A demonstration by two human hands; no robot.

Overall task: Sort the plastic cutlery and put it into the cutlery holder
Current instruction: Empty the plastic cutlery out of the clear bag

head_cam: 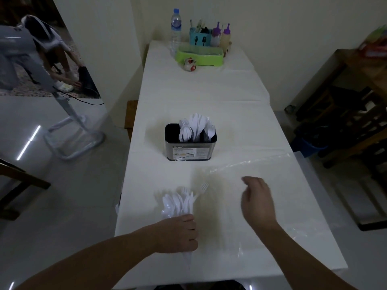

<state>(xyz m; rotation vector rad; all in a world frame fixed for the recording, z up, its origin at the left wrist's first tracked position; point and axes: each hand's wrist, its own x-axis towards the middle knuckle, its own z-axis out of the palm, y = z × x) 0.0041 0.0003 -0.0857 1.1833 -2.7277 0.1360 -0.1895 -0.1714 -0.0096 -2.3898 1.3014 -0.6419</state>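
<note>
A steel cutlery holder (191,150) with a black rim stands mid-table; white spoons, knives and forks stick up from its compartments. Near the table's front, my left hand (178,234) is shut on a bundle of white plastic cutlery (180,203), spoons and forks fanning away from me over the cloth. My right hand (256,203) hovers to the right of the bundle, fingers loosely curled and apart, holding nothing. Both hands are well in front of the holder.
The table (209,91) wears a white cloth under clear plastic. At its far end stand a water bottle (176,28), a green tray (200,54), a blue utensil caddy (200,37) and sauce bottles (221,35). Dark wooden furniture (345,122) is right; a person (41,49) bends at left.
</note>
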